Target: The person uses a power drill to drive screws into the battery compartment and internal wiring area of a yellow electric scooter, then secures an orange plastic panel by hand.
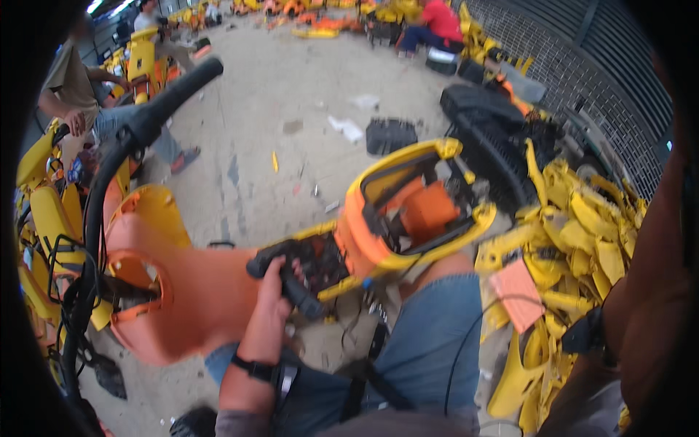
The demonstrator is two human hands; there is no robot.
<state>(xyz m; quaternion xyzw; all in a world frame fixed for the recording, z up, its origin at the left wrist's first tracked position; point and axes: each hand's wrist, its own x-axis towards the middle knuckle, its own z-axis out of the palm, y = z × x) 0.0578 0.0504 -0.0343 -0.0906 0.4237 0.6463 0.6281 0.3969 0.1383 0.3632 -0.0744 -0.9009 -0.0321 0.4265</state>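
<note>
My left hand (272,297) is closed around a black, pistol-shaped tool (300,293) that looks like a cordless driver; blur hides its details. It is held over the scooter's orange body (207,295), beside a black, recessed floor section (320,258). To the right, a yellow and orange seat-end frame (375,240) surrounds an open bay with an orange part (429,207) inside. The black handlebar (109,164) rises at the left, with cables hanging from it. A dark raised arm (648,291), seemingly my right, fills the right edge; its hand is out of the picture.
Yellow panels (582,233) are piled at the right, with a flat orange piece (517,295) on them. A black crate (391,136) and white scraps (346,130) lie on the concrete floor. One person (80,95) sits at the left; another in red (440,25) crouches far back.
</note>
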